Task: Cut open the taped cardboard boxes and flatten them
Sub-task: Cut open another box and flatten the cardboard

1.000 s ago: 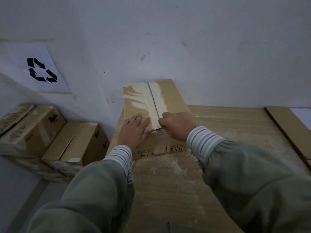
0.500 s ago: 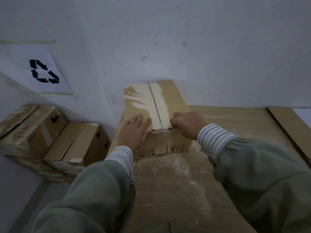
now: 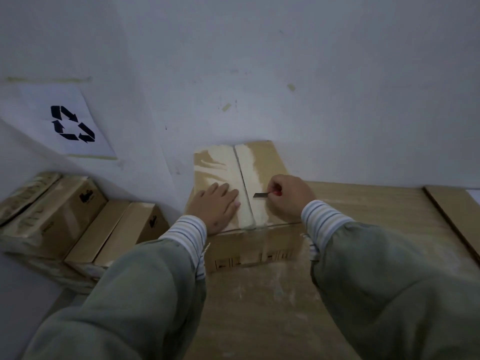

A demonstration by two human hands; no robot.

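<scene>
A brown cardboard box (image 3: 262,162) stands on the wooden table (image 3: 363,209) against the wall, its top seam running away from me under pale tape. My left hand (image 3: 217,207) lies flat on the left top flap, fingers straight. My right hand (image 3: 289,197) is on the right flap, fingers curled round a red-handled box cutter (image 3: 263,194). Its short dark blade sticks out to the left, just right of the seam.
Several more taped boxes (image 3: 78,216) are stacked on the floor at the left, below a sheet with a recycling sign (image 3: 70,123). A flat strip of cardboard (image 3: 457,214) lies at the table's right edge.
My right hand has lifted from the box's near edge to the right flap, and the blade now shows. The camera has tipped closer to the box. My left hand stays flat.
</scene>
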